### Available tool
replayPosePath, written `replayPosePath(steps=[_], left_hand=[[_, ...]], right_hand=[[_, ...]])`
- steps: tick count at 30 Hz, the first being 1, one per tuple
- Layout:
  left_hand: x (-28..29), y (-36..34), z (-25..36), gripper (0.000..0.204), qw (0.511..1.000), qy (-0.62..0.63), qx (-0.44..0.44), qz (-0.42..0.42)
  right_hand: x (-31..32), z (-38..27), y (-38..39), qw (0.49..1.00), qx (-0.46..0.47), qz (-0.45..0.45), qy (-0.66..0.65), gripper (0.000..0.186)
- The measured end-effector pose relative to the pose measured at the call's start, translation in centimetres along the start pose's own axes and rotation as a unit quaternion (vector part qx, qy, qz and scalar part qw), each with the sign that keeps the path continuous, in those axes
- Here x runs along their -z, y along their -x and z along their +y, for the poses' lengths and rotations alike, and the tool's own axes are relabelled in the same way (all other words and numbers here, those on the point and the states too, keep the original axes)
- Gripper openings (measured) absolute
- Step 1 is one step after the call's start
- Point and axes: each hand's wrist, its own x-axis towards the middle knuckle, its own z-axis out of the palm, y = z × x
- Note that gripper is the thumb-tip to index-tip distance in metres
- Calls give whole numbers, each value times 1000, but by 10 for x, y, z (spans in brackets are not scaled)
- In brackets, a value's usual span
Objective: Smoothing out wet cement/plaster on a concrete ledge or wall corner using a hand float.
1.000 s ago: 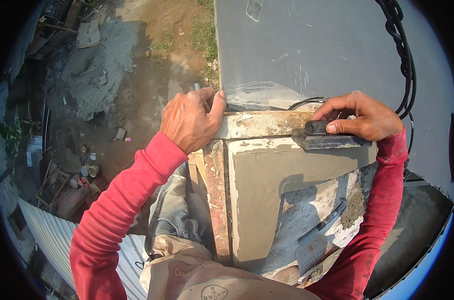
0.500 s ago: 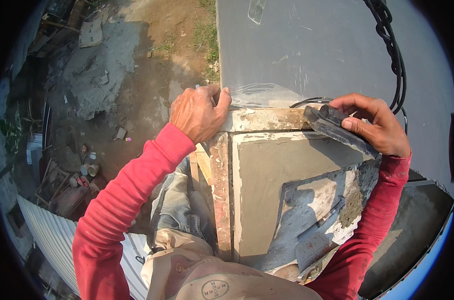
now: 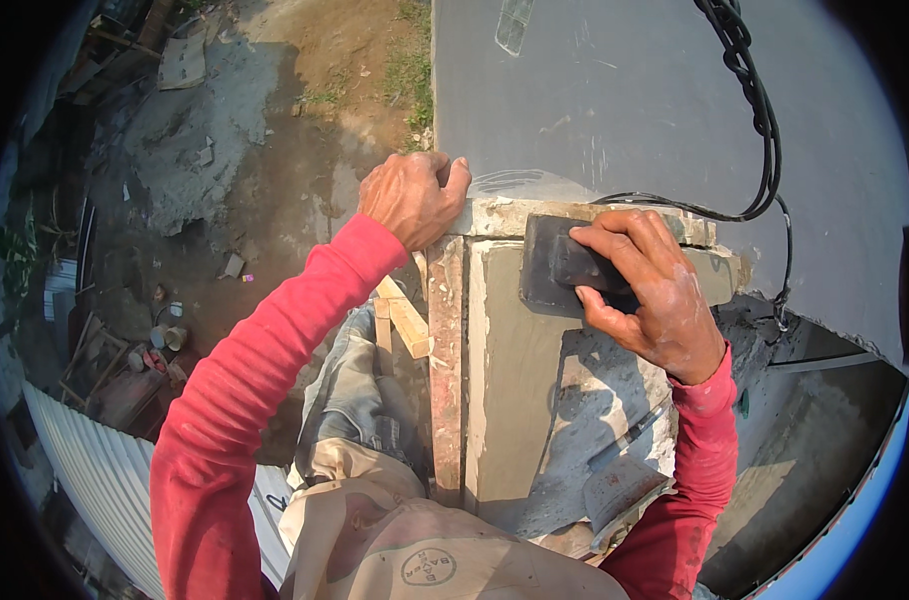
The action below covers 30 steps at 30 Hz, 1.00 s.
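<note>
My right hand (image 3: 655, 285) grips a black plastering float (image 3: 547, 262) by its back, fingers on one side and thumb on the other. The float lies flat on the smooth grey mortar band (image 3: 510, 390), close to its far left corner. Along the far edge of the mortar runs a wooden board (image 3: 495, 217), whitish with dried cement. My left hand (image 3: 415, 198) is curled closed round the left end of that board; its fingertips are hidden. A second, reddish board (image 3: 445, 380) borders the mortar on the left.
Black cables (image 3: 750, 110) hang over the grey wall (image 3: 615, 90) and loop down behind the board. A rough recess holding a trowel-like metal blade (image 3: 620, 490) lies inside the mortar band. Far below on the left are dirt ground (image 3: 305, 150) and corrugated sheeting (image 3: 85, 450).
My right hand has brought the float leftward along the mortar from the right end and turned it from tilted to flat. My left hand stays at the board's end.
</note>
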Motion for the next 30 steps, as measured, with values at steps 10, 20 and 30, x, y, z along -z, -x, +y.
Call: replayPosePath(steps=[10,20,30], left_hand=[[3,0,4,45,1000,5,16,-13],[1,1,1,47,1000,-3,3,-2],[5,0,4,47,999,-14,22,-19]], right_hand=[[-1,-30,-7,999,-18,18,-20,48],[-11,-43,45,992,-6,-95,-78,47],[-5,-26,40,997,-72,-2,-42,49]])
